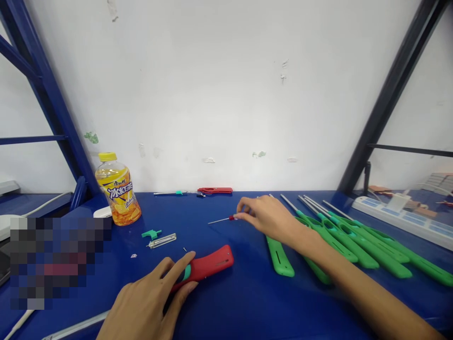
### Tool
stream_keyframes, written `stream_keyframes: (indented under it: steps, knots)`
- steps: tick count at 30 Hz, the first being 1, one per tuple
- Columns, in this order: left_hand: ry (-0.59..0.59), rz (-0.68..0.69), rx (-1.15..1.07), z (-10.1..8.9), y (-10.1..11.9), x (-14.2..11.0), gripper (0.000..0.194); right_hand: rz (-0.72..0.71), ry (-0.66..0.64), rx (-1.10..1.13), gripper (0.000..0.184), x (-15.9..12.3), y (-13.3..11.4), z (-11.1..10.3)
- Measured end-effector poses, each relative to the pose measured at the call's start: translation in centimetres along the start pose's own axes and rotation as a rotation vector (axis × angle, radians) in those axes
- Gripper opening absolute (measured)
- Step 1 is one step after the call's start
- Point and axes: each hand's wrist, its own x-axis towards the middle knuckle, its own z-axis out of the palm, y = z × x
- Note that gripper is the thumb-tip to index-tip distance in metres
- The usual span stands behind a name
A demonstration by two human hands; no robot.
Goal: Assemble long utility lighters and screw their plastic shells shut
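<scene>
My left hand (pixel 152 288) is wrapped round the red handle of a long-neck lighter (pixel 214 263), low in the middle of the table. A teal trigger shows between its fingers, and the lighter's metal tube (pixel 79 325) runs out to the lower left. Further back, my right hand (pixel 267 215) pinches the red end of a small thin screwdriver (pixel 220 220), whose shaft points left, low over the table. A tiny screw (pixel 184 249) lies just behind the red handle. Left of it are a teal plastic part (pixel 152 234) and a clear lighter tank (pixel 163 241).
Several green long-neck lighters (pixel 357 243) lie fanned out on the right, partly behind my right forearm. A red lighter shell (pixel 215 190) and metal rod (pixel 165 193) lie by the wall. An iced-tea bottle (pixel 120 193) stands left; a power strip (pixel 406 222) lies far right.
</scene>
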Motion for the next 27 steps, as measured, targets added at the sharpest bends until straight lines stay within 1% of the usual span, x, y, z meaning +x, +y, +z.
stream_keyframes:
  steps: [2,3,6,7,8,11,16,23,27]
  knots:
    - [-0.035,-0.01,-0.01,-0.3,0.1,0.1,0.043,0.013,0.094,0.067,0.019,0.1,0.0,-0.7]
    - [-0.051,-0.011,-0.018,-0.4,0.2,0.1,0.043,0.018,0.161,0.128,0.021,0.1,-0.1,-1.0]
    - [-0.082,-0.016,-0.034,-0.4,0.1,0.2,0.044,-0.001,0.394,0.442,0.022,-0.2,-0.6,-1.8]
    - [-0.085,-0.018,-0.036,-0.3,0.1,0.2,0.044,-0.021,0.444,0.552,0.021,-0.4,-0.8,-1.9]
    - [-0.088,-0.02,-0.038,-0.3,0.0,0.2,0.045,-0.046,0.464,0.636,0.02,-0.5,-1.1,-2.0]
    - [-0.099,-0.015,-0.036,-0.2,0.0,0.1,0.045,-0.13,0.409,0.707,0.021,-0.8,-1.7,-1.9]
    - [-0.074,0.004,0.005,-0.3,0.1,0.2,0.047,-0.237,0.349,0.67,0.023,-0.9,-2.3,-1.5]
    - [-0.044,0.023,0.015,-0.2,0.0,0.1,0.047,-0.274,0.318,0.661,0.025,-1.0,-2.3,-1.1]
    - [-0.071,0.013,0.01,-0.2,0.1,0.2,0.046,-0.284,0.308,0.64,0.025,-1.1,-2.3,-0.9]
